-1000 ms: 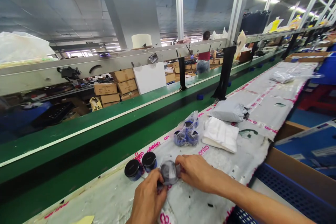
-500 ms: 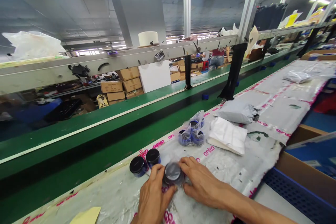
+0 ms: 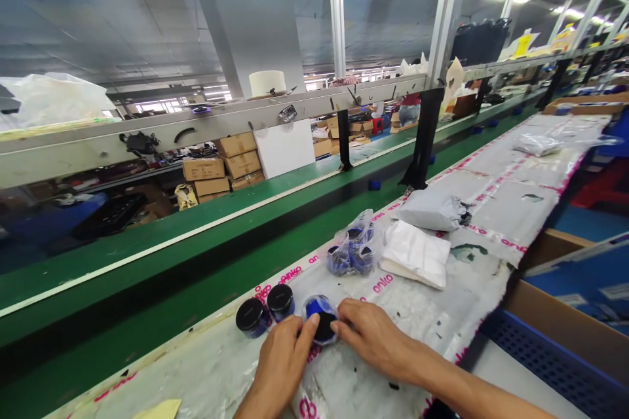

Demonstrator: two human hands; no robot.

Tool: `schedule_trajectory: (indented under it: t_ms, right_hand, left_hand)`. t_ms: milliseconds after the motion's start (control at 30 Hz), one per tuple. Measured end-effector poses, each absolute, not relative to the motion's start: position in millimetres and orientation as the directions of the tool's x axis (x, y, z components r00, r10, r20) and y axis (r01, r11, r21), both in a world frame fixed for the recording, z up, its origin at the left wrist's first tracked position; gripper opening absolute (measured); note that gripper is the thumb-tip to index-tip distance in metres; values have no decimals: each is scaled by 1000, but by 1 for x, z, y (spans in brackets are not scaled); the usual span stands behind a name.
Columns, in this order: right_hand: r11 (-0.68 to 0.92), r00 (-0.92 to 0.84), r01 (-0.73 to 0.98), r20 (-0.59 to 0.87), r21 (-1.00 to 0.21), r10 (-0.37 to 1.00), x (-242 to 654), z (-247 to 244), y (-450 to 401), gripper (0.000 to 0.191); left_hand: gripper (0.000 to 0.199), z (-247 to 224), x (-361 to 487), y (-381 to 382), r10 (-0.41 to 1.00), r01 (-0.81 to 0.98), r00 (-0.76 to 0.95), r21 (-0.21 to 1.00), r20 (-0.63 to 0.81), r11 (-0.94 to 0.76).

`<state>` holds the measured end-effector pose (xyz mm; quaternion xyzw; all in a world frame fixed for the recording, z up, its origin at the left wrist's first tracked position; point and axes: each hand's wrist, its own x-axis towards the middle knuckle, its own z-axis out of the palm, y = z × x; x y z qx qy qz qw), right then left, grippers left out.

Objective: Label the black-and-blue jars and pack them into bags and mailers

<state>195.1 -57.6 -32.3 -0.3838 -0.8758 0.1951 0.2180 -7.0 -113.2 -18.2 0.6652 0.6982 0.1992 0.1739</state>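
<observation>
1. I see my left hand (image 3: 280, 357) and my right hand (image 3: 371, 337) meeting at the near edge of the long worktable covered in wrinkled clear plastic sheeting printed with pink lettering (image 3: 481, 275).
2. Between them sits a small round blue jar with a black top (image 3: 320, 319), tilted toward the camera and wrapped in thin clear film; it rests on the sheeting, low and centre in the head view.
3. My left hand pinches the jar's left side, thumb and forefinger closed against it; the remaining fingers curl under.
4. My right hand closes on the jar's right side, fingertips (image 3: 339, 321) pressed to it, palm down over the table.
5. Just left of the held jar stand two more small round jars with black lids (image 3: 265, 309), upright, side by side and touching each other.
6. Farther along the table lies a clear plastic bag holding several blue jars (image 3: 354, 250), and just beside it a folded white pad of plastic bags (image 3: 415, 252).
7. Beyond that pad rests a lumpy grey plastic mailer (image 3: 430, 208).
8. A green conveyor belt (image 3: 162, 262) runs alongside the table, with stacked brown cardboard boxes (image 3: 221, 167) behind it.
9. An open brown cardboard carton (image 3: 555, 308) stands at the table's right edge.
</observation>
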Motion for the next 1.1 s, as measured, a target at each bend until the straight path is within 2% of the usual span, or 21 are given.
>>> schedule_trajectory:
  t_ms: [100, 300, 400, 500, 600, 767, 867, 967, 1067, 1100]
  right_hand:
    - [610, -573, 626, 245, -486, 782, 190, -31, -55, 29]
    - [506, -415, 760, 294, -409, 861, 194, -13, -39, 24]
    - [465, -365, 800, 308, -380, 879, 198, -12, -31, 22]
    - [434, -321, 826, 334, -359, 886, 202, -16, -29, 23]
    - [416, -280, 842, 381, -343, 881, 213, -15, -27, 22]
    - [372, -217, 881, 447, -294, 868, 260, -12, -16, 18]
    - [336, -204, 914, 460, -226, 864, 292, -19, -3, 20]
    - [309, -210, 937, 444, -164, 871, 305, -29, 9, 22]
    - [297, -217, 945, 420, -135, 881, 302, -36, 17, 9]
    - [292, -213, 947, 415, -135, 884, 300, -36, 19, 12]
  left_hand:
    - [49, -11, -4, -110, 998, 888, -49, 459, 30, 30]
    - [41, 9, 4, -101, 991, 930, -85, 366, 101, 43]
    - [28, 12, 13, -96, 988, 922, -3, 383, 154, -56]
    - [41, 10, 20, -87, 982, 888, 138, 423, 127, -180]
    - [42, 9, 20, -75, 983, 895, 167, 409, 69, -181]
    - [4, 16, 8, -61, 971, 893, 237, 389, 24, -227]
    - [10, 22, 5, -59, 959, 860, 282, 443, 5, -255]
    - [12, 26, 13, -56, 970, 849, 241, 484, 4, -213]
    - [14, 29, 26, -55, 984, 866, 167, 469, 59, -175]
    - [15, 30, 30, -55, 985, 876, 151, 450, 78, -170]
